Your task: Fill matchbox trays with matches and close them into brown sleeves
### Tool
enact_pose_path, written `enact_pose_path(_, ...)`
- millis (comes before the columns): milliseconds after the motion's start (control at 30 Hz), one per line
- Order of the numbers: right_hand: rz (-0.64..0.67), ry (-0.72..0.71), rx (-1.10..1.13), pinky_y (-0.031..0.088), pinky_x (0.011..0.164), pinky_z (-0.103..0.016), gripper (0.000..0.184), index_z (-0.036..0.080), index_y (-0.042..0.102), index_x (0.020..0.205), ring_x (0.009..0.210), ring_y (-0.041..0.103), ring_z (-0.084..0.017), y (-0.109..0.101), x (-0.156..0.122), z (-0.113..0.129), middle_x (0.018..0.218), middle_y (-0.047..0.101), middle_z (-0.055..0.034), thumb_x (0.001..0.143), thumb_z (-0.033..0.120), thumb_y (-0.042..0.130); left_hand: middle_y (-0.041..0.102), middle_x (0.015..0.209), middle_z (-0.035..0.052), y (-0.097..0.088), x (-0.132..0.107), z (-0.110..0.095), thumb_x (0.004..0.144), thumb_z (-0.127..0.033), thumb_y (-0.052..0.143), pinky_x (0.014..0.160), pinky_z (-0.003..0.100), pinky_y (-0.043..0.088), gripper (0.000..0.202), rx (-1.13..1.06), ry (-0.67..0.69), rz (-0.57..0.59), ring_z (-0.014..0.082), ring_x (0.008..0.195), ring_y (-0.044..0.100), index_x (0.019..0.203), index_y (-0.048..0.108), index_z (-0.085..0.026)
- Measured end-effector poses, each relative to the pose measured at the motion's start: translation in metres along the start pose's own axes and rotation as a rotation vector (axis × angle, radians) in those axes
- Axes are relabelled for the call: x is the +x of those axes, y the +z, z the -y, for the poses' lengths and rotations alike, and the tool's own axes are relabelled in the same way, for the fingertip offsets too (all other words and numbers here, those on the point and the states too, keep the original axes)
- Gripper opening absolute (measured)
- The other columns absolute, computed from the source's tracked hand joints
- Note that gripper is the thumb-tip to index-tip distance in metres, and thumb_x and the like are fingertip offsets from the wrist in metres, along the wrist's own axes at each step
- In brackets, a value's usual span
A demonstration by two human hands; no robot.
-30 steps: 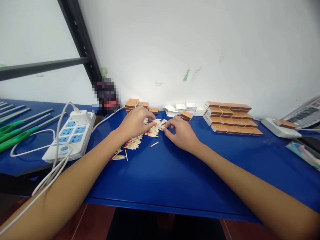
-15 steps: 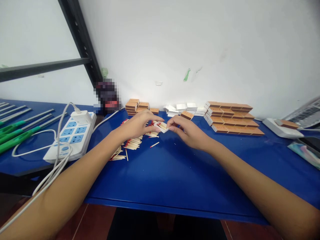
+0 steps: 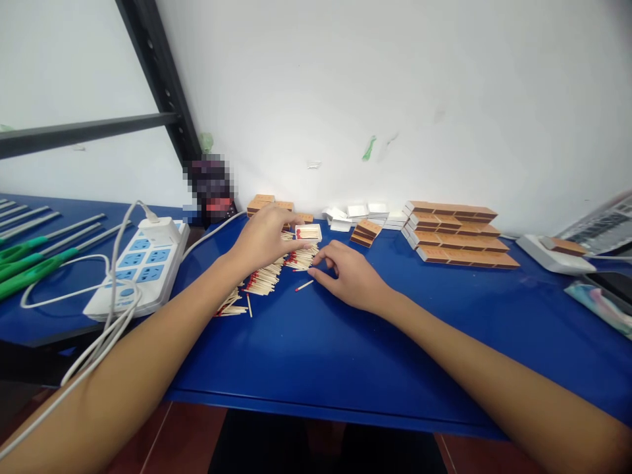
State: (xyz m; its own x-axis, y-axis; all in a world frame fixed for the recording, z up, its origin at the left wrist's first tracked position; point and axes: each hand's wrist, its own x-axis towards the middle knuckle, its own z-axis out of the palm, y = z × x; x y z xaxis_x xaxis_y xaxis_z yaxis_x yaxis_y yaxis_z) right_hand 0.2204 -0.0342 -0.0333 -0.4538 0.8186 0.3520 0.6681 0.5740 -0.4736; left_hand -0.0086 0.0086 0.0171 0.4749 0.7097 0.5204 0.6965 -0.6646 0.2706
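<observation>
My left hand (image 3: 264,240) is closed on the near end of a small white matchbox tray (image 3: 309,232) with red-tipped matches in it, and holds it just above a loose pile of matches (image 3: 269,276) on the blue table (image 3: 320,342). My right hand (image 3: 348,276) lies low on the table to the right of the pile. Its fingers are curled, with the tips pinched together at the pile's right edge; whether they hold a match is hidden. A single match (image 3: 305,286) lies just left of that hand.
Orange matchbox sleeves (image 3: 457,234) are stacked in rows at the back right, a smaller stack (image 3: 269,204) and white trays (image 3: 365,212) by the wall. A white power strip (image 3: 141,266) with cables sits left, green-handled tools (image 3: 34,260) beyond it. A keyboard (image 3: 600,227) is far right.
My right hand let go of the tray and dropped down and left to the pile's edge. My left hand kept the tray and carried it slightly toward the wall.
</observation>
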Motion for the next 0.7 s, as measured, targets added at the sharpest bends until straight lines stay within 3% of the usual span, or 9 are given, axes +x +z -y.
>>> enact_pose_path(200,0.048,0.019,0.015,0.041,0.072,-0.030,0.006,0.020,0.071,0.094,0.075,0.054,-0.015,0.001,0.004,-0.004,0.093,0.058,-0.0025,0.098,0.020,0.066,0.078,0.098,0.0060,0.001,0.000,0.000,0.084,-0.040,0.090,0.084,0.040,0.047,0.031,0.002,0.018,0.023,0.0277,0.097,0.065,0.104,0.078,-0.020)
enact_pose_path(300,0.022,-0.007,0.036,0.041,0.070,-0.030,0.008,0.020,0.070,0.094,0.073,0.052,-0.015,-0.008,0.003,-0.007,0.091,0.057,-0.0022,0.100,0.024,0.065,0.078,0.101,0.0063,0.002,-0.001,0.002,0.085,-0.040,0.090,0.086,0.041,0.047,0.031,0.016,0.011,0.015,0.0278,0.098,0.065,0.106,0.078,-0.021)
enact_pose_path(433,0.141,-0.108,0.098,0.042,0.073,-0.030,0.010,0.021,0.072,0.095,0.076,0.052,-0.016,-0.018,0.001,-0.008,0.088,0.055,-0.0014,0.102,0.026,0.066,0.078,0.100,0.0066,0.002,-0.001,0.003,0.083,-0.042,0.091,0.086,0.040,0.048,0.035,0.022,0.006,0.019,0.0279,0.099,0.065,0.106,0.078,-0.020)
enact_pose_path(700,0.232,-0.104,0.136,0.043,0.074,-0.029,0.009,0.022,0.073,0.102,0.077,0.052,-0.015,-0.015,0.000,-0.007,0.094,0.055,-0.0016,0.103,0.028,0.066,0.080,0.101,0.0070,0.001,0.000,0.001,0.084,-0.039,0.091,0.088,0.041,0.051,0.032,-0.019,0.033,0.040,0.0274,0.098,0.068,0.106,0.078,-0.019)
